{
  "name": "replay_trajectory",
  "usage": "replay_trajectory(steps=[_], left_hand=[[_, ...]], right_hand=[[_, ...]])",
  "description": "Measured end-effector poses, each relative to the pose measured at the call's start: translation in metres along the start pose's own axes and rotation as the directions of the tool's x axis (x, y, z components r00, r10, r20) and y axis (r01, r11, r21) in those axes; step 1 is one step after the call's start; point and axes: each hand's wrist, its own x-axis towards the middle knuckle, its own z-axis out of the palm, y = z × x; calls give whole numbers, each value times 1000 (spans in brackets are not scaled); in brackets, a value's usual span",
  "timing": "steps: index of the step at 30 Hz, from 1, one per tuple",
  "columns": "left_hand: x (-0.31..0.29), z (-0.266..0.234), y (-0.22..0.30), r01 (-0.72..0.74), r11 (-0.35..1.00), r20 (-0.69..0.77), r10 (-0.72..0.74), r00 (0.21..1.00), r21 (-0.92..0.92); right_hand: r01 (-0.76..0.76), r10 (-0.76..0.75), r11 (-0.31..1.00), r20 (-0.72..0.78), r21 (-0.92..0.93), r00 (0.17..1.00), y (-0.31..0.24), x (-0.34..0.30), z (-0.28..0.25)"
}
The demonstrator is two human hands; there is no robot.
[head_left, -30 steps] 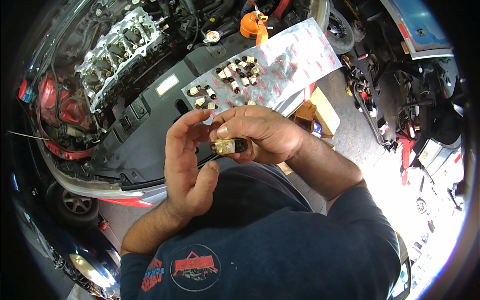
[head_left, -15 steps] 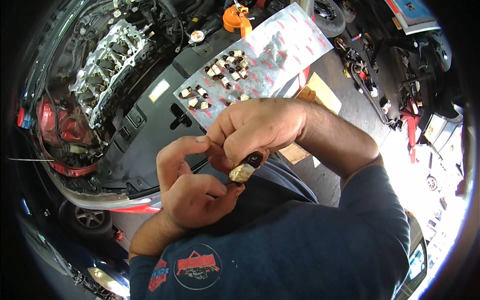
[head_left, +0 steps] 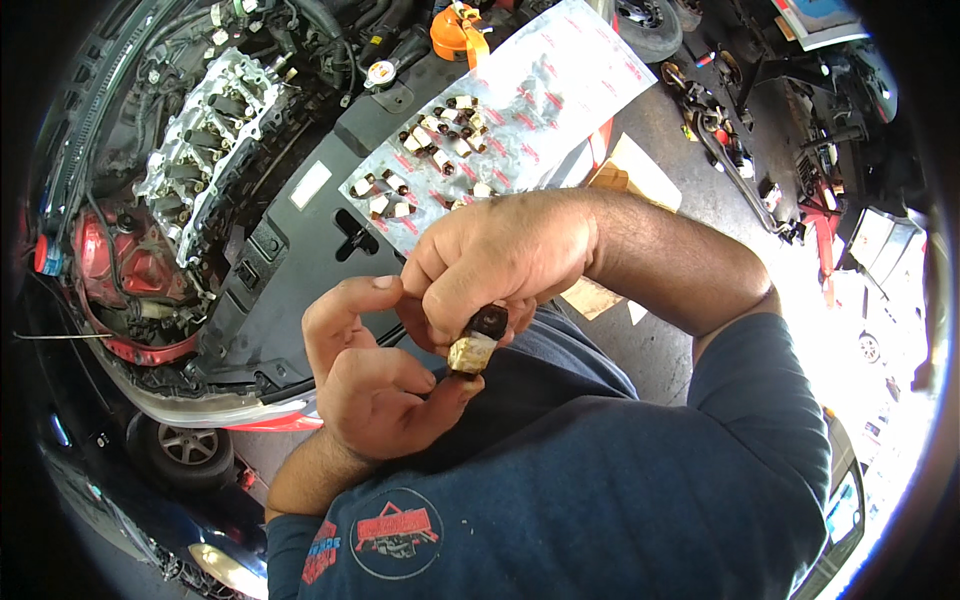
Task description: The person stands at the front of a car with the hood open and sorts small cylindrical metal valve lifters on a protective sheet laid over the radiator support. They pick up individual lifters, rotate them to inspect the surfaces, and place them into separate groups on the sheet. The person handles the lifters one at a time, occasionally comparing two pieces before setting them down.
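Note:
Between my two hands is a small dark metal engine part, apparently a rocker arm, with a cream tape wrap round its middle. My right hand reaches in from the right and has its curled fingers on the dark upper end. From below, my left hand supports the lower end on a fingertip, its other fingers bent. The fingers of my right hand partly hide the part. Beyond the hands, several similar taped parts lie on a silvery printed plastic sheet, some in a cluster.
The sheet lies over the black front cover of a car's engine bay. An exposed cylinder head is at the left, with an orange container at the back. Cardboard is beyond my right forearm; metal parts lie on the floor.
The taped part has turned to stand more upright between my fingers. Both hands have shifted slightly left in the view, still on it.

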Motion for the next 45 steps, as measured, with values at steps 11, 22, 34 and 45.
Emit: replay_trajectory(steps=[11, 22, 34, 45], left_hand=[[2, -2, -4, -27, 999, 8, 27, 1000, 25], [-20, -2, -53, 577, 807, -153, -559, 815, 123], [-69, 2, -111, 613, 746, -186, -584, 790, 261], [-99, -11, -133, 659, 706, -264, -605, 751, 259]], right_hand=[[18, -17, 1000, 42, -10, 999, 2, 1, -9], [224, -243, 968, -624, -109, 743, 57, 7, -146], [-202, -665, 571, -592, -796, 455, 80, 78, -146], [-413, -726, 217, -429, -884, 537, 80, 88, -133]])
